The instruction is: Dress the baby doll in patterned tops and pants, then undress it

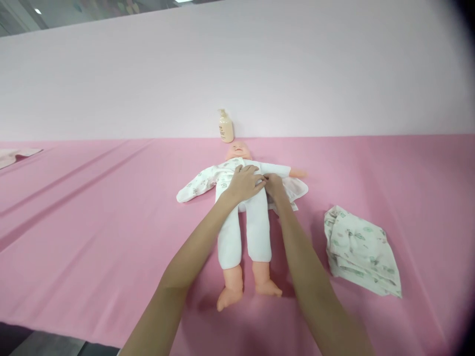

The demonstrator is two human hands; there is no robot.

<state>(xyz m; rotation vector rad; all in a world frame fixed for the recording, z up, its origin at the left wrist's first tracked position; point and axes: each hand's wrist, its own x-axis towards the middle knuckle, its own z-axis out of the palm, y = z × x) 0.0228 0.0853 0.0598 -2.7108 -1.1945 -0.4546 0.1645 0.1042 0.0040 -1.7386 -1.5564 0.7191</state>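
Observation:
A baby doll [259, 237] in a white bodysuit lies on its back, feet towards me. A printed baby shirt [200, 183] covers its arm on the left and part of its chest. The shirt's other side lies loose [296, 189] by the torso, below the bare-ended arm on the right. My left hand [245, 183] rests flat on the doll's chest, fingers stretched out over the shirt. Beside it, my right hand [273, 185] is closed at the doll's side, its fingertips pinching the shirt's cloth; the exact grip is partly hidden.
A folded printed cloth [361, 249] lies to the right on the pink table cover [111, 222]. Behind the doll's head stands a cream pump bottle [226, 128] near the white wall [315, 69]. Another pale pink cloth [17, 156] is at the far left edge.

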